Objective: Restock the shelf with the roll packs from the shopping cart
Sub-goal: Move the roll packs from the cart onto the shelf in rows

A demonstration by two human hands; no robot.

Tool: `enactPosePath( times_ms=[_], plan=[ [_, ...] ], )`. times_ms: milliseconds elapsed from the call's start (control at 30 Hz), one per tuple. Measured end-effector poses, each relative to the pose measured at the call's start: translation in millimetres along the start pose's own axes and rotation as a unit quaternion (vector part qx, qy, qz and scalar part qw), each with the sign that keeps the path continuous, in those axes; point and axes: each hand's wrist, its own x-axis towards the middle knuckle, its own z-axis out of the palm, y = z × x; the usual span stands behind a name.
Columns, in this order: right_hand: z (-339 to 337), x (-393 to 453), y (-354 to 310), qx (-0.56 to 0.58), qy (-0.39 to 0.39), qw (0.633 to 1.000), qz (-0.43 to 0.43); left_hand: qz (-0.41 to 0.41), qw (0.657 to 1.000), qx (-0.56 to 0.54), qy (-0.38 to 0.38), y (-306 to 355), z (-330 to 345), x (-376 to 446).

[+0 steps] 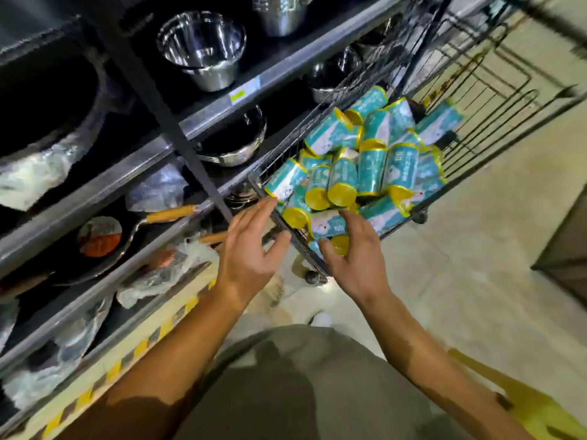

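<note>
Several teal roll packs [371, 160] with yellow ends lie piled in a black wire shopping cart [470, 100] at the right of the shelf. My left hand [251, 246] hovers at the cart's near rim, fingers straight and spread, holding nothing. My right hand [355, 252] reaches over the rim into the pile; its fingers and thumb curve around one teal and white roll pack [328, 225] at the near corner. The dark metal shelf unit [203, 115] stands to the left in several tiers.
Steel pots [203, 49] and bowls sit on the upper tiers. Pans with wooden handles [171, 214] and plastic-wrapped goods fill the lower tiers. A yellow and black striped kick strip [133, 354] runs along the shelf base. Pale floor lies to the right.
</note>
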Motion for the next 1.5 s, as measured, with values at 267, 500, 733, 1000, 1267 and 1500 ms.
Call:
enactPosePath(
  times_ms=[267,500,733,1000,1267,1500],
  plan=[
    [-49.0,53.1,67.3,-0.001,0.032,0.997,0.066,-0.053,0.994,0.006,-0.100,40.0,66.5,58.8],
    [-65.7,128.0,115.0,-0.019,0.050,0.983,0.175,-0.060,0.981,0.039,-0.180,46.5,119.8,148.0],
    [-58.6,201.2,141.7,0.012,0.080,0.953,0.293,-0.110,0.945,0.084,-0.298,10.7,186.7,235.4],
    [-34.5,238.2,161.3,0.069,0.067,0.924,0.370,-0.223,0.916,0.081,-0.322,-77.3,264.1,274.8],
    [-29.1,250.7,164.0,0.106,0.099,0.913,0.382,-0.330,0.883,0.044,-0.331,-35.4,256.5,281.4],
    [-51.0,228.6,130.1,0.224,0.121,0.899,0.356,-0.386,0.867,-0.216,-0.231,-26.9,213.5,256.8]
  ],
)
